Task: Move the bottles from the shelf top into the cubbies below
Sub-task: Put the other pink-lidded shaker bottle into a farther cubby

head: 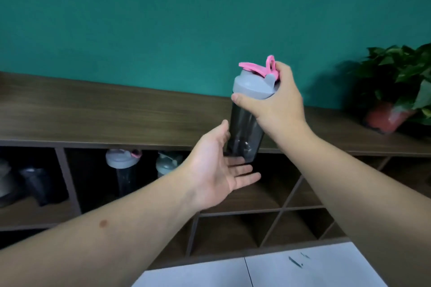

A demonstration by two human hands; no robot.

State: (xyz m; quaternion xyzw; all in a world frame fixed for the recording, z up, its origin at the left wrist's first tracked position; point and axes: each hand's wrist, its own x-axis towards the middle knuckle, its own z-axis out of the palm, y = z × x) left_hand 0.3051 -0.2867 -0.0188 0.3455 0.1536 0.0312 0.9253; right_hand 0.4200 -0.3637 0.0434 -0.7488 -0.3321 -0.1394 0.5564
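Above the shelf top, the right hand clamps the bottle by its lid, the left hand spread open beneath; that lid-only grip could slip and drop it.

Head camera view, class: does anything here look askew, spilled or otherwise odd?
One oddity: dark green smears mark the white surface at bottom right, like spilled paint. The dark, grey-lidded shaker bottle with the pink flip cap is upright in the right hand.

One head-worn view looks forward and down, close over the shelf top, facing the wall.
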